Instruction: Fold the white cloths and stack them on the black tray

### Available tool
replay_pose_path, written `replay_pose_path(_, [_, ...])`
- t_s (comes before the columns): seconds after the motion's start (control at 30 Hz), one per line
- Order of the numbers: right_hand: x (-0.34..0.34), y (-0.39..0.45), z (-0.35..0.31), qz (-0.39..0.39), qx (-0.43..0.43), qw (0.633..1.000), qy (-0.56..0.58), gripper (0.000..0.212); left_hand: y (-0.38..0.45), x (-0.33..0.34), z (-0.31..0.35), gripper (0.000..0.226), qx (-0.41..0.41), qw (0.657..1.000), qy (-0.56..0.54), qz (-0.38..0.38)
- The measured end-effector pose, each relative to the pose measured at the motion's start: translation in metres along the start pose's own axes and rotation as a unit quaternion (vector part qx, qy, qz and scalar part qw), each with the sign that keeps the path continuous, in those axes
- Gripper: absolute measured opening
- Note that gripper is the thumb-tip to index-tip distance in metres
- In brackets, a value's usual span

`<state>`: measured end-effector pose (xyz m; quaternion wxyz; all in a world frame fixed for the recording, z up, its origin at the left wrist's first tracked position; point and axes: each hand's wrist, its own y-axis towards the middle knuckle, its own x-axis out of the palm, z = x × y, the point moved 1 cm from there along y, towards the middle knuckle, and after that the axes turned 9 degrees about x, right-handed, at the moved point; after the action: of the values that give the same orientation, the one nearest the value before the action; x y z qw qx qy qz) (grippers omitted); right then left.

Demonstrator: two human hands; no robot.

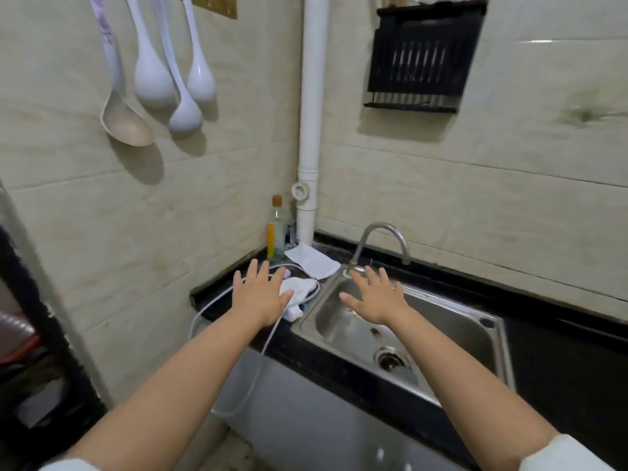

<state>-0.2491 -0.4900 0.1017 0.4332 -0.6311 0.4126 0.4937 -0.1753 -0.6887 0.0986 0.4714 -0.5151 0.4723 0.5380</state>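
Since both of your hands are spread and carrying nothing, the risks below all lie in the first pickup.

Left hand [260, 294]: fingers straight and splayed over the crumpled cloth [299, 290]; whether your palm touches it, you cannot tell from here.
Right hand [375, 297]: fingers spread, held over the sink [489, 338], gripping nothing.
Cloths: the crumpled one lies on the black surface [560, 362] just left of the sink; a flat cloth [312, 261] lies behind it, near the bottle [276, 229].
Tray: no black tray is clearly visible; the dark surface could hide it, so you may stack in the wrong spot.
Cable [265, 351]: the white lead loops around the crumpled cloth; lifting carelessly could snag it and drag the cloth off the edge.
Sink: a cloth sliding right would likely drop into the basin and get wet.
Bottle: reaching back for the flat cloth could knock it over.
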Motion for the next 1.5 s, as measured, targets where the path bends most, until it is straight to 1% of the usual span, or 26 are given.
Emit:
replay_pose_path(0.17, [0.027,0.112,0.001,-0.048,0.009,0.999,-0.002,0.066,0.095,0.041,-0.024,0.056,0.007,0.999,-0.011,-0.051])
replay_pose_path(0.27, [0.052,0.184,0.002,-0.083,0.004,0.997,0.000,0.064,0.145,0.077,-0.036,0.056,0.011,0.998,-0.007,-0.062])
replay_pose_path(0.37, [0.073,0.253,-0.002,-0.084,-0.009,0.996,0.006,0.057,0.191,0.109,-0.054,0.056,0.002,0.995,-0.007,-0.100])
replay_pose_path(0.43, [0.088,0.296,-0.005,-0.084,-0.028,0.996,0.021,0.050,0.224,0.127,-0.063,0.056,-0.006,0.993,-0.007,-0.117])
replay_pose_path(0.53, [0.114,0.341,-0.017,-0.119,-0.085,0.987,0.059,0.041,0.268,0.157,-0.070,0.052,0.005,0.990,-0.006,-0.143])
replay_pose_path(0.57, [0.120,0.351,-0.024,-0.133,-0.108,0.982,0.073,0.042,0.280,0.167,-0.072,0.050,0.006,0.989,-0.015,-0.150])
replay_pose_path(0.63, [0.135,0.366,-0.039,-0.146,-0.154,0.973,0.088,0.050,0.295,0.184,-0.077,0.045,-0.003,0.985,-0.025,-0.169])
replay_pose_path(0.7, [0.147,0.371,-0.053,-0.154,-0.175,0.970,0.068,0.058,0.301,0.200,-0.086,0.039,-0.010,0.984,-0.024,-0.176])
replay_pose_path(0.77, [0.160,0.370,-0.067,-0.163,-0.184,0.966,0.077,0.056,0.303,0.211,-0.092,0.032,-0.025,0.980,-0.029,-0.193])
replay_pose_path(0.8, [0.167,0.370,-0.073,-0.169,-0.192,0.961,0.102,0.053,0.304,0.214,-0.095,0.029,-0.029,0.983,-0.035,-0.178])
replay_pose_path(0.83, [0.173,0.370,-0.077,-0.177,-0.192,0.956,0.131,0.049,0.305,0.216,-0.098,0.025,-0.032,0.988,-0.051,-0.144])
replay_pose_path(0.87, [0.176,0.371,-0.078,-0.191,-0.184,0.953,0.144,0.045,0.308,0.219,-0.102,0.027,-0.039,0.989,-0.070,-0.121])
replay_pose_path(0.9, [0.177,0.372,-0.077,-0.203,-0.179,0.951,0.153,0.042,0.311,0.222,-0.105,0.036,-0.038,0.990,-0.080,-0.105])
replay_pose_path(0.97, [0.173,0.374,-0.070,-0.206,-0.185,0.943,0.186,0.049,0.314,0.224,-0.109,0.053,-0.037,0.987,-0.089,-0.128])
replay_pose_path(1.0, [0.167,0.374,-0.066,-0.203,-0.192,0.936,0.213,0.051,0.314,0.223,-0.110,0.054,-0.046,0.983,-0.089,-0.156])
replay_pose_path(1.03, [0.161,0.372,-0.060,-0.201,-0.192,0.930,0.240,0.047,0.315,0.223,-0.110,0.051,-0.053,0.981,-0.087,-0.163])
replay_pose_path(1.1, [0.146,0.369,-0.047,-0.185,-0.176,0.922,0.291,0.032,0.315,0.219,-0.108,0.032,-0.057,0.986,-0.081,-0.137])
replay_pose_path(1.17, [0.135,0.366,-0.033,-0.158,-0.154,0.918,0.328,0.029,0.313,0.208,-0.104,0.021,-0.063,0.987,-0.110,-0.102])
replay_pose_path(1.37, [0.095,0.319,0.001,-0.076,-0.121,0.936,0.321,0.030,0.301,0.152,-0.079,0.021,0.005,0.972,-0.228,-0.052])
replay_pose_path(1.43, [0.073,0.292,0.016,-0.054,-0.113,0.942,0.312,0.027,0.295,0.126,-0.059,0.020,0.041,0.963,-0.261,-0.041])
replay_pose_path(1.5, [0.051,0.266,0.036,-0.029,-0.089,0.945,0.314,0.020,0.289,0.102,-0.032,0.020,0.074,0.959,-0.271,-0.041])
